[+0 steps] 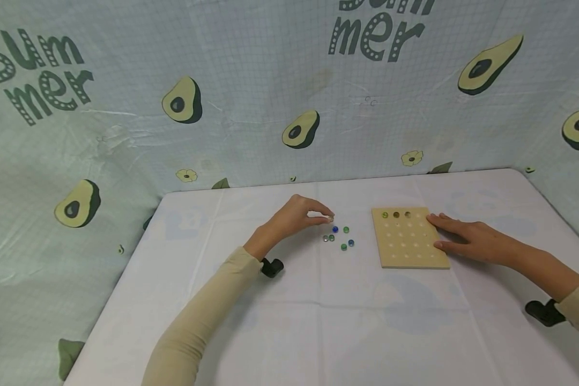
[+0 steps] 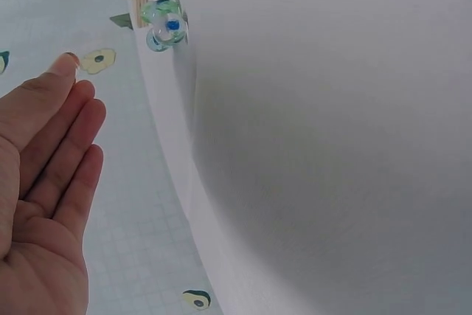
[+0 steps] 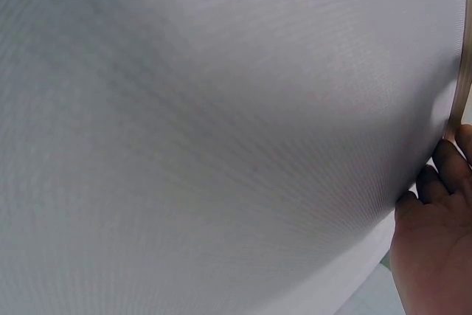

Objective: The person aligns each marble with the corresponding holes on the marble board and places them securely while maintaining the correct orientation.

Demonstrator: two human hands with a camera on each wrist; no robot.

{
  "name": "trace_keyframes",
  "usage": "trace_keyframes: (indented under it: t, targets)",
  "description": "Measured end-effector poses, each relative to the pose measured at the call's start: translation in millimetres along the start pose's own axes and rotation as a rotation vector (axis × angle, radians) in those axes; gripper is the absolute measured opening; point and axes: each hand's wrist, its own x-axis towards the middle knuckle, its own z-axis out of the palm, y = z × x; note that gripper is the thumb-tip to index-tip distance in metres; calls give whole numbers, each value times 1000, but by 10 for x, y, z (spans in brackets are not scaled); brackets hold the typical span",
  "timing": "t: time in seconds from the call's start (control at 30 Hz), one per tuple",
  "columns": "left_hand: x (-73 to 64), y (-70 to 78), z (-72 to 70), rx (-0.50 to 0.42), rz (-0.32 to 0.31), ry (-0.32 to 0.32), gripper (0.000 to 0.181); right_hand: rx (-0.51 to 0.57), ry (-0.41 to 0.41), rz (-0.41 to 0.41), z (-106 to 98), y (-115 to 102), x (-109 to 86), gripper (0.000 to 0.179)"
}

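My left hand [image 1: 296,216] pinches a small pale marble [image 1: 331,219] between thumb and fingertips, just above the table; in the left wrist view the thumb mostly hides it. Below those fingertips lies a loose cluster of glass marbles, among them a dark blue marble [image 1: 335,229], a green marble [image 1: 346,229] and a clear marble [image 1: 325,238]. To their right is a square wooden board [image 1: 391,261] with rows of shallow holes. Three greenish and brownish marbles [image 1: 396,214] sit in its far row. My right hand [image 1: 480,241] touches the board's right edge with fairly straight fingers.
A white cloth covers the table [image 1: 289,332]. Behind and to the left hangs a pale sheet [image 1: 241,96] printed with avocados and lettering. Each wrist carries a black camera mount, such as the left mount [image 1: 272,267].
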Motion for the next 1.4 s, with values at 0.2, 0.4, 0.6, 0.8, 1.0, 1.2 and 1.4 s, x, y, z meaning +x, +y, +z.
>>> trace_keyframes:
  t: [0.2, 0.4, 0.6, 0.8, 1.0, 1.2, 1.4]
  targets:
    - [14, 4, 31, 28, 30, 27, 21, -3, 6, -4, 1, 12, 0, 80]
    - [43, 16, 57, 17, 70, 55, 22, 2, 11, -2, 0, 16, -1, 80]
    - [69, 35, 85, 11, 90, 69, 21, 5, 16, -12, 1, 19, -5, 80]
    - [99, 64, 114, 10, 88, 80, 21, -2, 25, -10, 2, 31, -14, 79]
    - [140, 113, 142, -15, 110, 78, 21, -7, 17, 0, 6, 37, 3, 80]
    - [183, 163, 183, -35, 91, 67, 21, -25, 20, 6, 14, 32, 23, 81]
    - [208, 197, 212, -46, 90, 81, 21, -16, 18, 29, 26, 36, 26, 82]
